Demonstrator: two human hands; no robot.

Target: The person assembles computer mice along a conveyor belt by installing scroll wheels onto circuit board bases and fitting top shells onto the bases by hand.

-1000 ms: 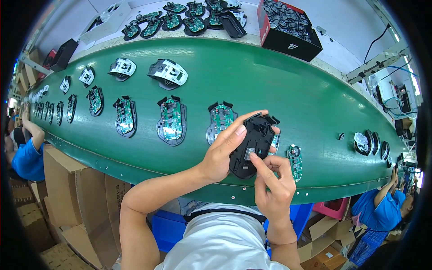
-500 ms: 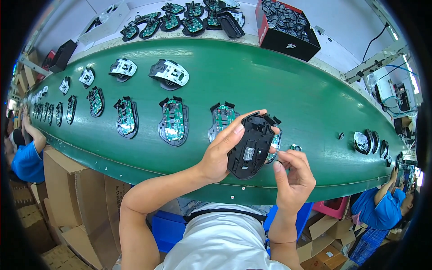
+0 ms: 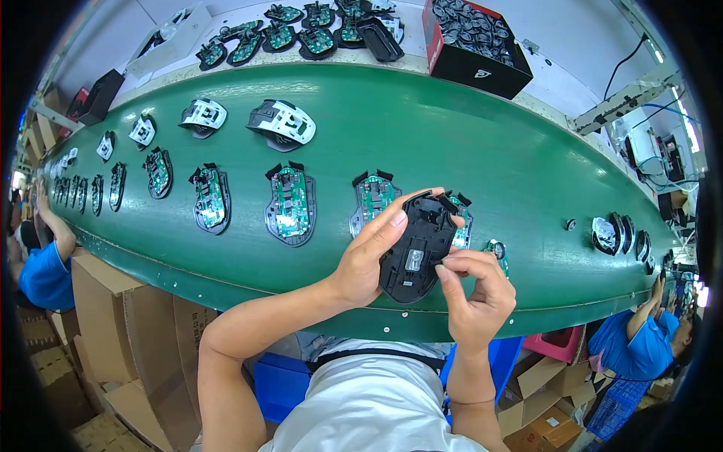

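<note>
My left hand point(image 3: 365, 260) is wrapped around a black mouse bottom shell point(image 3: 407, 282), its inner side facing up, with a small clear window in its middle. My right hand point(image 3: 482, 297) pinches at the right edge of that shell. Whatever lies between its thumb and forefinger is too small and dark to name. Behind the hands, a mouse base with a green circuit board point(image 3: 369, 197) is partly covered by my left fingers. Another such circuit board base point(image 3: 462, 226) shows behind the shell, and a small green board with a wheel point(image 3: 503, 260) lies past my right fingers.
A green conveyor belt point(image 3: 361, 113) carries a row of mouse bases with boards point(image 3: 291, 203) and white-and-black top shells point(image 3: 285, 124) on the left. Dark shells point(image 3: 619, 233) stand at the right. On the back ledge are a box of small wheels point(image 3: 482, 71) and several board assemblies point(image 3: 316, 41). Co-workers sit at both sides.
My right hand has moved left and slightly up, from beside the shell to its right edge. My left hand keeps holding the shell almost in place. More of the small green board now shows.
</note>
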